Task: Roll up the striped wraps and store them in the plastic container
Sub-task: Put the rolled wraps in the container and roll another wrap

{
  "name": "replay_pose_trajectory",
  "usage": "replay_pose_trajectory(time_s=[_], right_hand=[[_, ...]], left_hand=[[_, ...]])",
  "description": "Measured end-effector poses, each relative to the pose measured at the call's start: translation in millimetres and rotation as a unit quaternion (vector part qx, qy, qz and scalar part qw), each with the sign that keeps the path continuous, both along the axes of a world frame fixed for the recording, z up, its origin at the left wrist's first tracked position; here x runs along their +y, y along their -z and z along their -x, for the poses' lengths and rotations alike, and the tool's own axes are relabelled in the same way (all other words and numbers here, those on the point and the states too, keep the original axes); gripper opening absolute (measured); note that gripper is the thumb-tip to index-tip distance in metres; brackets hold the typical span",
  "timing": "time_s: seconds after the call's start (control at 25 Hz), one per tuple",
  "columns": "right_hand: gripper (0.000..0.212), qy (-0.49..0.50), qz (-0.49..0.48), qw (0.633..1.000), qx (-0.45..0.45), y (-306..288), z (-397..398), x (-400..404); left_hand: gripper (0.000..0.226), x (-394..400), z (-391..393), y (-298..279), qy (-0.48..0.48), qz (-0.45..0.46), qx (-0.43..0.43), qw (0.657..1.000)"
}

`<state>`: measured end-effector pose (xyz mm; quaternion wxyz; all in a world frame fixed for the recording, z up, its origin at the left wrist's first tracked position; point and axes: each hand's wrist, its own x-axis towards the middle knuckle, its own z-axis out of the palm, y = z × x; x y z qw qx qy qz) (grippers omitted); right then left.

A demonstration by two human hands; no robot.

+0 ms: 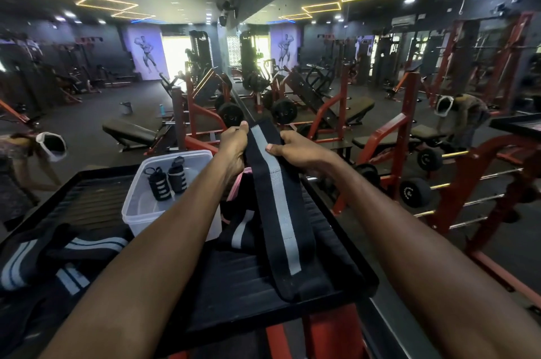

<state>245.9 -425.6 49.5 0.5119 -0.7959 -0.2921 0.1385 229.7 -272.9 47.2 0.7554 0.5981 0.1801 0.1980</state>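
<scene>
striped wrap (275, 200) — black, one grey stripe — stretched flat between both hands.

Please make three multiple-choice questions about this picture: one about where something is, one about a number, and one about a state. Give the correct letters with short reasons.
1. Where is the clear plastic container relative to the long black wrap with a grey centre stripe?
A. to its left
B. to its right
C. under it

2. How many rolled black striped wraps lie in the container?
A. none
B. two
C. five

3. What state is the long wrap in?
A. fully rolled
B. stretched out flat, far end held
C. inside the container

Answers:
1 A: the container stands on the dark ribbed platform, left of the stretched wrap.
2 B: two small rolls sit side by side in the container.
3 B: the left hand and right hand grip the far end with curled fingers, and the strip lies unrolled.
</scene>
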Motion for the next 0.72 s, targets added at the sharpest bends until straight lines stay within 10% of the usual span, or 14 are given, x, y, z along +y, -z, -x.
replay_pose_trajectory(time_s=[0.72], right_hand=[[0.027, 0.009, -0.145, 0.925, 0.351, 21, 13, 7]], left_hand=[[0.016, 2, 8, 32, 0.028, -0.088, 0.123, 0.988]])
